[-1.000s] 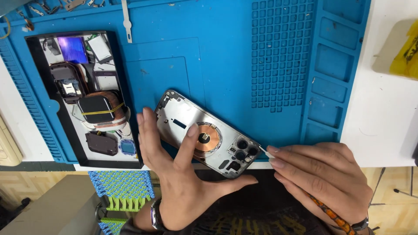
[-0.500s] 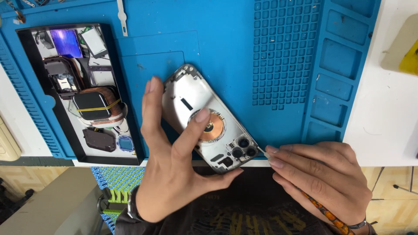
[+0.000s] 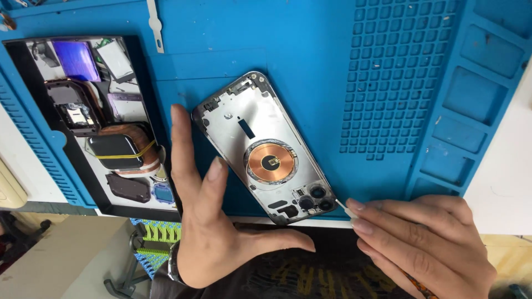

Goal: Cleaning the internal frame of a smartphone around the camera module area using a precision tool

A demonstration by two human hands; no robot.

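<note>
the shell (image 3: 266,147), an emptied phone back housing, lies face up and diagonal on the blue mat (image 3: 310,50), its camera end at the mat's near edge. a copper coil (image 3: 270,162) sits in its middle and the camera rings (image 3: 313,198) cluster at the near corner.

the left hand (image 3: 213,221) is spread flat, nothing clasped. its fingers (image 3: 183,149) lie along the shell's left edge, one fingertip resting at or just over the rim near the coil, and the thumb points right below the near end. it steadies the shell and grasps nothing.

the right hand (image 3: 424,246) is pinched on a thin white pick (image 3: 344,209), whose tip meets the shell's corner just beside the camera rings. how the fingers close behind the pick is hidden. a wrist band shows at the lower right.

judgement: the work in hand looks like prying or scraping at the camera corner. done well, the pick stays shallow and flat to the frame, with light pressure away from the coil, while the left hand presses the shell down so it cannot pivot on the mat. a slip toward the lens rings is the main risk.

a black tray (image 3: 77,119) of removed parts lies well to the left on the mat. a white spudger (image 3: 155,25) rests near the top.
</note>
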